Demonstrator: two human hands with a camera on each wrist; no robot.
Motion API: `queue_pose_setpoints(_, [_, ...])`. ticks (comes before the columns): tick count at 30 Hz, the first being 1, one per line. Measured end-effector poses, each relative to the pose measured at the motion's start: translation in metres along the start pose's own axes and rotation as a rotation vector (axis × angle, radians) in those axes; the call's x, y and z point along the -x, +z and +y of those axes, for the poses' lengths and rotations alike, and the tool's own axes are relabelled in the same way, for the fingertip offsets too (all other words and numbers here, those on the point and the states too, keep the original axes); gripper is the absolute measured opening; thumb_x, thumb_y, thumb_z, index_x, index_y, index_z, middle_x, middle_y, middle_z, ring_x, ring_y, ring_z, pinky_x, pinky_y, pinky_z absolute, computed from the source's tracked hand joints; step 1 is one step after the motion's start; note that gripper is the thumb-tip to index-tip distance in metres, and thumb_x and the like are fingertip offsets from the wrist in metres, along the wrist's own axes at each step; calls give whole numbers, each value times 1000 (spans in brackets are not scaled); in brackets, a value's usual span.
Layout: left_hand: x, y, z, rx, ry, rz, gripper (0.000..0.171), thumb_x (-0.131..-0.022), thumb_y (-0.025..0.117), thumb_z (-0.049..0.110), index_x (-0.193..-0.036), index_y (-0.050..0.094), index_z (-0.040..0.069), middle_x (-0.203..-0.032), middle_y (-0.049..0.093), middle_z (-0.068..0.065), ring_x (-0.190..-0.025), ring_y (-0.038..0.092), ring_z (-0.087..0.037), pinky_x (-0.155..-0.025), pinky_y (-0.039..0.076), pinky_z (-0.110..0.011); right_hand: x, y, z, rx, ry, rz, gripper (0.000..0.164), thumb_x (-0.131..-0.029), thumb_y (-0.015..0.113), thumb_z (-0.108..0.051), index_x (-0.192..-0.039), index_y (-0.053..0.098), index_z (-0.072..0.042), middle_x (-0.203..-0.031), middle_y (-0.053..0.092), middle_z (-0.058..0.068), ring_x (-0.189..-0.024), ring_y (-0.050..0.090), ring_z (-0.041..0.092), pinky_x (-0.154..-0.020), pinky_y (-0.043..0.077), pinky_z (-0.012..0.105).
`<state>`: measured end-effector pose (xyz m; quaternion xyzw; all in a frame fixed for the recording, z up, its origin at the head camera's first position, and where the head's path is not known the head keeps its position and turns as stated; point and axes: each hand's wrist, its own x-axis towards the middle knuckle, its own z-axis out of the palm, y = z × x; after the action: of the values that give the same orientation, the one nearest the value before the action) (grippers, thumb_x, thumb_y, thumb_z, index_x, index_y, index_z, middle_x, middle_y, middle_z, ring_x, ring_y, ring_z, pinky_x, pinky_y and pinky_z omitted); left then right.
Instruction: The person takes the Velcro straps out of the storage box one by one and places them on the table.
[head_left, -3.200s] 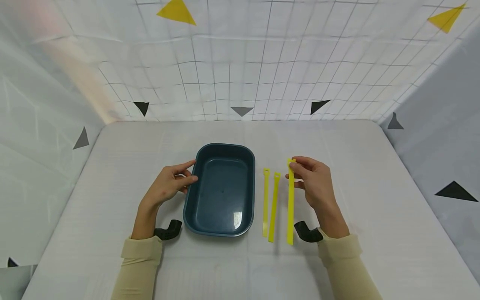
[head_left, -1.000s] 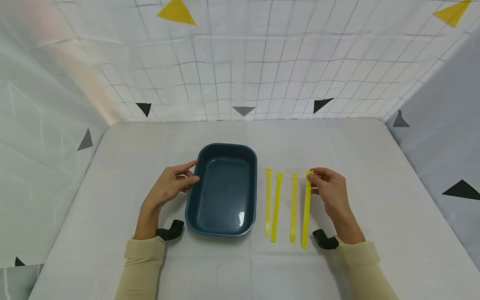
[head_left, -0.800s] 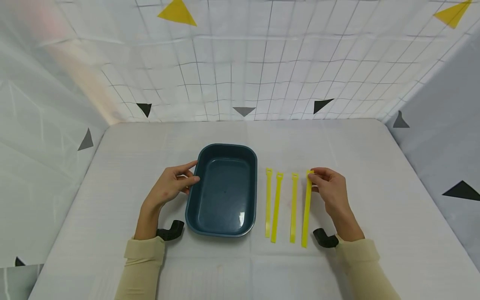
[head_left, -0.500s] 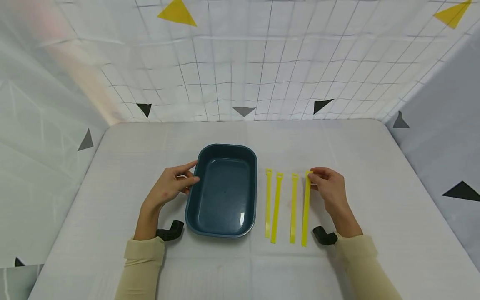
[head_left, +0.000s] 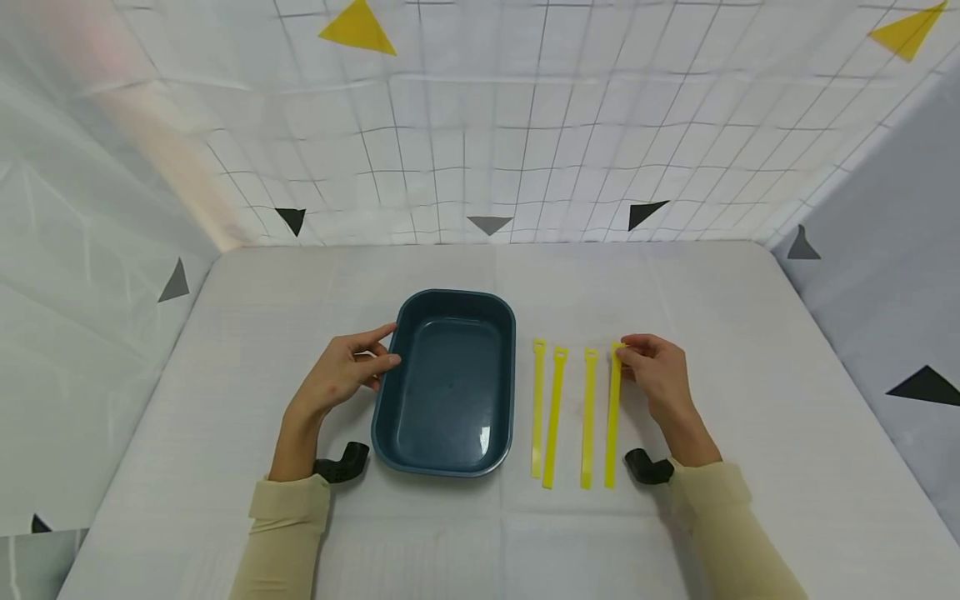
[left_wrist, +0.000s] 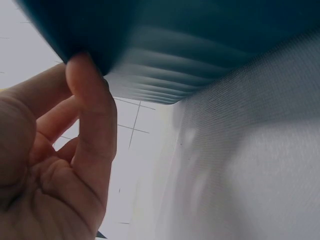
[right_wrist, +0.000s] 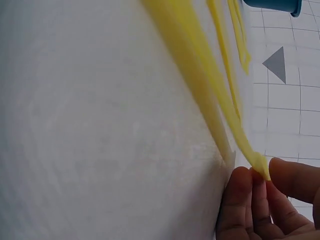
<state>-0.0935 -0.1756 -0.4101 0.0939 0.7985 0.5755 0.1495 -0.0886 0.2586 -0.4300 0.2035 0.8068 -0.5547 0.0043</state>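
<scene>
In the head view a dark blue rectangular tray (head_left: 450, 392) sits on the white table, nothing inside it. My left hand (head_left: 341, 371) holds its left rim, thumb and index fingertips at the edge; in the left wrist view a fingertip (left_wrist: 85, 82) meets the tray's rim. To the right of the tray lie three flat yellow cable straps with slotted heads, among them one strap (head_left: 588, 417) nearest my right hand (head_left: 656, 375). That hand pinches the slotted end of another yellow cable strap (head_left: 612, 425), which runs roughly parallel to them. In the right wrist view, thumb and fingers grip its tip.
A white table cover (head_left: 420, 533) spreads under everything. Behind it rises a gridded white sheet (head_left: 480, 133) bearing triangle markers, with more sheets at the sides. Black curved pieces (head_left: 345, 462) stick out at both wrists.
A third strap was laid down after the earliest frame, and the right hand took another one further right. In the last second that strap's lower end has come slightly up the view; the left hand stays.
</scene>
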Motion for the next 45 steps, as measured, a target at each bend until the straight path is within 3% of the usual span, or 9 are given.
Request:
queue_pose_setpoints(11, [-1,0,0,-8,3,1,58,-95,69,15,-147,47,6,-94,61,-17,-65,63,-22,-66,57,-39,-1,0,0,11,21,19,36,-98,61,-11,-131,57,4,-116,57,15,-88,59,15,-72,54,18])
queue_pose_setpoints(19, [-1,0,1,-4,-8,7,58,-95,69,17,-148,47,8,-96,61,-16,-66,64,-23,-65,58,-39,1,2,1,-17,29,42,33,-99,59,-13,-127,59,4,-110,58,11,-87,59,16,-71,53,17])
queue_pose_setpoints(29, [0,0,1,-51,6,13,59,-94,69,15,-148,46,6,-94,62,-15,-64,64,-24,-64,56,-40,-9,1,20,-11,-41,38,34,-99,60,-22,-124,60,1,-110,59,11,-91,57,18,-63,50,11])
queue_pose_setpoints(39, [1,1,3,-83,33,11,58,-95,68,15,-148,46,5,-96,63,-15,-68,64,-24,-65,57,-38,9,-2,3,63,-35,21,36,-101,57,-21,-129,58,2,-115,59,14,-95,57,22,-74,52,17])
queue_pose_setpoints(42, [1,1,1,-104,58,35,54,-98,65,20,-146,48,4,-100,64,-17,-78,64,-26,-68,58,-39,12,-3,2,99,-52,19,39,-102,56,-24,-131,57,1,-117,59,14,-95,58,23,-75,52,18])
queue_pose_setpoints(45, [1,1,-2,-158,86,117,49,-101,60,26,-143,52,2,-109,65,-18,-90,63,-29,-75,58,-43,13,-7,2,135,-84,22,41,-101,56,-26,-132,58,1,-119,60,14,-92,59,23,-71,51,18])
